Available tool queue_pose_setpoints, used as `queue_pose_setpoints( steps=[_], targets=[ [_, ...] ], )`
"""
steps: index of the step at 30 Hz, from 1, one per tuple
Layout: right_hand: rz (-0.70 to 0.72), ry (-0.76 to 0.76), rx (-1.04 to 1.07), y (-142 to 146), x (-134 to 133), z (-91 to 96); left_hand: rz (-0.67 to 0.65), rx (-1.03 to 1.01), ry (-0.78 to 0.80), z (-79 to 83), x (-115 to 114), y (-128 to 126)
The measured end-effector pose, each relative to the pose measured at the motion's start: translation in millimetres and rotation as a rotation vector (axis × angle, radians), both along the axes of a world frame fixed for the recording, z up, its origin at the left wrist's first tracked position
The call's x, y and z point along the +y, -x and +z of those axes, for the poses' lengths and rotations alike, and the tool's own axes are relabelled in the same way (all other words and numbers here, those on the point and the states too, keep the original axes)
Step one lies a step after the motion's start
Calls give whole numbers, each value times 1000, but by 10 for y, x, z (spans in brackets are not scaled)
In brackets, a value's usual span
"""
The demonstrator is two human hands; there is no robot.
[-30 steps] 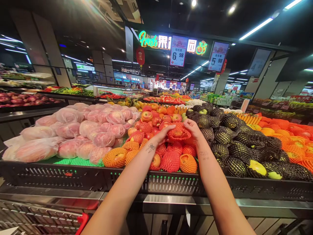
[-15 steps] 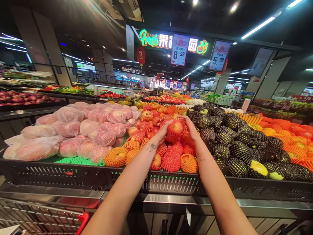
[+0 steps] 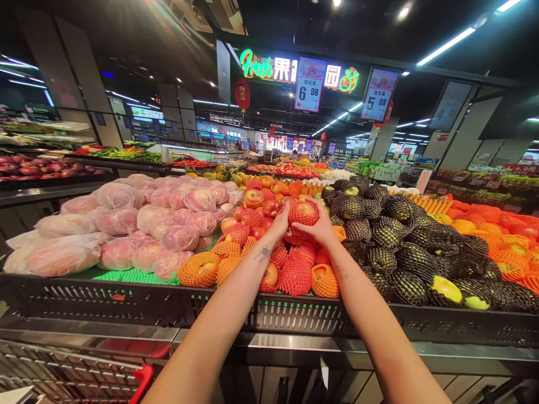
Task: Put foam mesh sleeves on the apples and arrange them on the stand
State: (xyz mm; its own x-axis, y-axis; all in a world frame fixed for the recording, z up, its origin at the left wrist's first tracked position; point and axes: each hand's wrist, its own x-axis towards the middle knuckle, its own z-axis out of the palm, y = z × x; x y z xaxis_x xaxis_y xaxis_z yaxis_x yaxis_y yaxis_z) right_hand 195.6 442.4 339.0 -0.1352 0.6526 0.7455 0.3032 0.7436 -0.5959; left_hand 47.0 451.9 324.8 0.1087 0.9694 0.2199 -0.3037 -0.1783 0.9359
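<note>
A shopping cart (image 3: 76, 373) stands at near left as I lean over black crates (image 3: 295, 317), whose walls likely keep the piles from rolling. Above the middle pile of netted apples (image 3: 296, 276), my left grip (image 3: 281, 225) and right grip (image 3: 320, 229) cup one red-netted apple (image 3: 304, 213) from both sides, probably for steadiness; its foam likely guards against bruising. Bagged fruit (image 3: 112, 224) lies left, dark-netted green fruit (image 3: 406, 292) right. Price signs (image 3: 309, 92) hang far off, presumably for easy reading.
</note>
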Motion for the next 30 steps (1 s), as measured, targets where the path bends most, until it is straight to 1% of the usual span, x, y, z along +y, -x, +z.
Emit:
queue_pose_setpoints(
  steps=[2, 3, 5, 7, 8, 10, 11, 13, 15, 17, 19, 20, 22, 24, 26, 28, 30],
  targets=[
    [-27, 27, 59, -26, 50, -13, 63, 82, -4, 10, -6, 12],
    [-40, 38, 82, -40, 75, -21, 98, 97, -31, 19, -15, 16],
    [-57, 44, 86, -67, 116, -38, 143, 82, -165, 35, -36, 12],
    [-76, 26, 42, -81, 134, -53, 106, 101, -352, 43, -55, -6],
    [-77, 6, 6, -80, 137, -60, 79, 144, -430, 43, -60, -18],
    [-52, -45, -66, -69, 134, -72, 78, 261, -509, 36, -62, -36],
    [-26, -67, -96, -64, 134, -77, 119, 309, -517, 34, -60, -41],
    [30, -82, -142, -67, 139, -82, 254, 360, -493, 45, -56, -40],
    [28, -59, -167, -98, 148, -78, 409, 372, -433, 96, -53, -30],
    [-30, -29, -202, -144, 151, -67, 570, 371, -353, 202, -41, -9],
    [-76, 6, -272, -181, 143, -60, 690, 382, -263, 355, 0, 28],
    [-67, 29, -316, -191, 136, -60, 727, 402, -211, 439, 37, 55],
    [8, 85, -410, -192, 118, -70, 786, 499, -92, 590, 149, 128],
    [84, 116, -494, -183, 99, -81, 840, 614, 5, 682, 301, 226],
    [90, 117, -557, -185, 78, -74, 876, 686, 42, 693, 472, 344],
    [31, 99, -591, -207, 54, -40, 892, 754, 15, 642, 641, 472],
    [-48, 66, -596, -237, 24, 12, 910, 897, -41, 571, 799, 588]
  ],
)
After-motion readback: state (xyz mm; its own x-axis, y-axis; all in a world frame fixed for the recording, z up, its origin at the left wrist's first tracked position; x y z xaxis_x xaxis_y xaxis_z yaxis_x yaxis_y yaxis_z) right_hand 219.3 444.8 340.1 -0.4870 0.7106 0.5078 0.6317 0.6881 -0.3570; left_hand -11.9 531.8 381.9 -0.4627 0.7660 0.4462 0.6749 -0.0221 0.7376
